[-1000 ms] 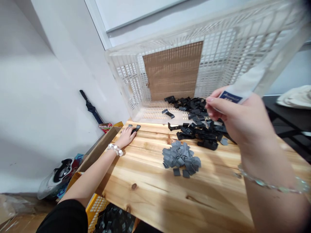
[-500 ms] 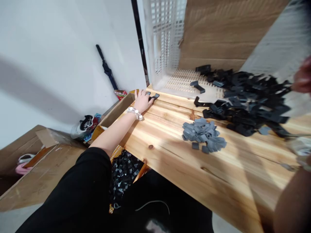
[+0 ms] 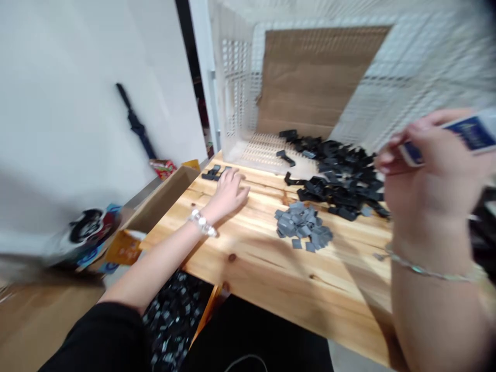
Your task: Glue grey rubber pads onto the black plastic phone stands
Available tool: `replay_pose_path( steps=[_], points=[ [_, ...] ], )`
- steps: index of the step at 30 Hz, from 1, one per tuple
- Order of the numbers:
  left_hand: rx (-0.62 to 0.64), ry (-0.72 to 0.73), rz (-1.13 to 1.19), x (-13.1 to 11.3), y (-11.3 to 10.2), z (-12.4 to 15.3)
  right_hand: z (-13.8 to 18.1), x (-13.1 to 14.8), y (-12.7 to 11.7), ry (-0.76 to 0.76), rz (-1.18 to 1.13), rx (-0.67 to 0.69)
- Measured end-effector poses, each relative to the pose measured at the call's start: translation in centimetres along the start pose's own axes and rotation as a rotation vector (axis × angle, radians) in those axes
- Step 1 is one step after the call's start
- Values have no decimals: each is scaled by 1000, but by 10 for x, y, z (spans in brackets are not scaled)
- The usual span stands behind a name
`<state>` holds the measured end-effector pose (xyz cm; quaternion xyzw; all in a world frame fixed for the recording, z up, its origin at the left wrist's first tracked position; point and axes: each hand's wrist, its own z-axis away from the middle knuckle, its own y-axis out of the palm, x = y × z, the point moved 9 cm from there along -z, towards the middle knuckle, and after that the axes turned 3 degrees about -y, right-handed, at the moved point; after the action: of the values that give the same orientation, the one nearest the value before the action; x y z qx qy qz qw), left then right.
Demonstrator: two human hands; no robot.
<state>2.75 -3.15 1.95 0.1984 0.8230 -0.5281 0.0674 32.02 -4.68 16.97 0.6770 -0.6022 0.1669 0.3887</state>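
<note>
My left hand [image 3: 229, 195] rests low over the far left of the wooden table [image 3: 263, 268], fingers stretched out and apart. Just beyond its fingertips lie a few small black plastic pieces [image 3: 212, 172], partly hidden by the hand. My right hand [image 3: 434, 160], raised at the right and blurred, is closed on a flat blue-and-white packet [image 3: 470, 132] whose kind I cannot make out. Between the hands sits a pile of small grey square pieces [image 3: 302, 225]. Behind it spreads a heap of black bent plastic pieces [image 3: 337, 173].
A white plastic basket [image 3: 236, 103] lies on its side at the back, with cardboard [image 3: 302, 77] inside. Below the table's left edge is a container of many small black pieces [image 3: 178, 315]. An open carton [image 3: 166, 199] stands left; a folded umbrella [image 3: 135, 124] leans on the wall.
The view has turned right. My left hand has drawn back from the black pieces, leaving them on the table. My right hand has come into fuller view with the blue-and-white packet.
</note>
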Motion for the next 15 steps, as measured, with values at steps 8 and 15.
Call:
replay_pose_path(
  steps=[8, 15],
  points=[
    [271, 285, 291, -77, 54, -2, 26, -79, -55, 405, 361, 4],
    [404, 392, 405, -144, 91, 11, 108, -156, -91, 601, 513, 124]
  ],
)
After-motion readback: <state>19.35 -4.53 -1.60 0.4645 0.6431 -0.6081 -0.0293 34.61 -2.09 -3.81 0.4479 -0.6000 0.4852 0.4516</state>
